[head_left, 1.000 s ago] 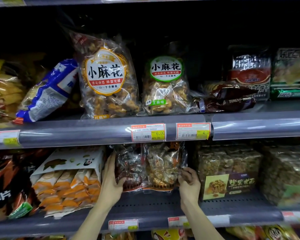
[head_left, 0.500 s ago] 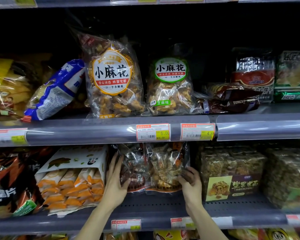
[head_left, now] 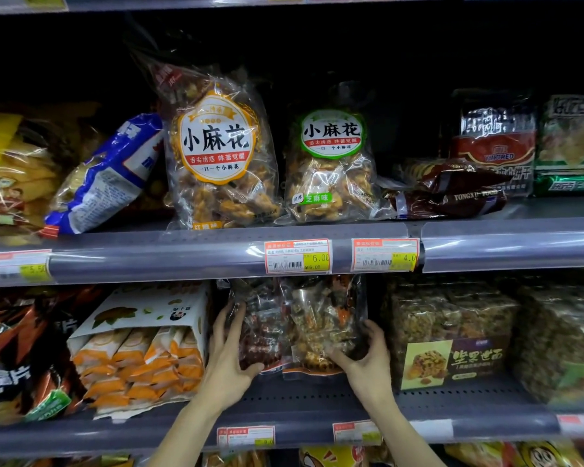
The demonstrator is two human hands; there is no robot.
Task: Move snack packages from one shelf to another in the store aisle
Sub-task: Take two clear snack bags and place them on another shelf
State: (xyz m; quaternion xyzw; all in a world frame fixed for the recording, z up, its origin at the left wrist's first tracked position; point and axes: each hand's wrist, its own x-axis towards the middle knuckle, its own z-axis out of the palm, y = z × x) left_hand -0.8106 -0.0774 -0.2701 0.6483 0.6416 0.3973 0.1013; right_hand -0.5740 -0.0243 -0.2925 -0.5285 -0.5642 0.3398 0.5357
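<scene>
Two clear snack bags stand side by side on the lower shelf point(head_left: 317, 399): a dark reddish bag point(head_left: 265, 328) on the left and a mixed-snack bag point(head_left: 324, 321) on the right. My left hand point(head_left: 228, 358) clasps the left edge of the reddish bag, thumb under its bottom. My right hand point(head_left: 368, 358) grips the lower right corner of the mixed-snack bag. Their tops are hidden behind the upper shelf rail point(head_left: 189, 257). On the upper shelf stand an orange-label twist bag point(head_left: 216, 156) and a green-label twist bag point(head_left: 331, 163).
Left of my hands sits a white and orange boxed pack point(head_left: 142, 348), then dark chip bags point(head_left: 17, 348). Right of them stand nut-bar packs point(head_left: 449, 335). The upper shelf also holds a blue-white bag point(head_left: 108, 176), a brown lying bag point(head_left: 452, 190) and red and green packs.
Both hands have closed in tighter on the two bags; the left thumb now hooks under the reddish bag and the right hand wraps the mixed bag's corner. The view has moved slightly closer.
</scene>
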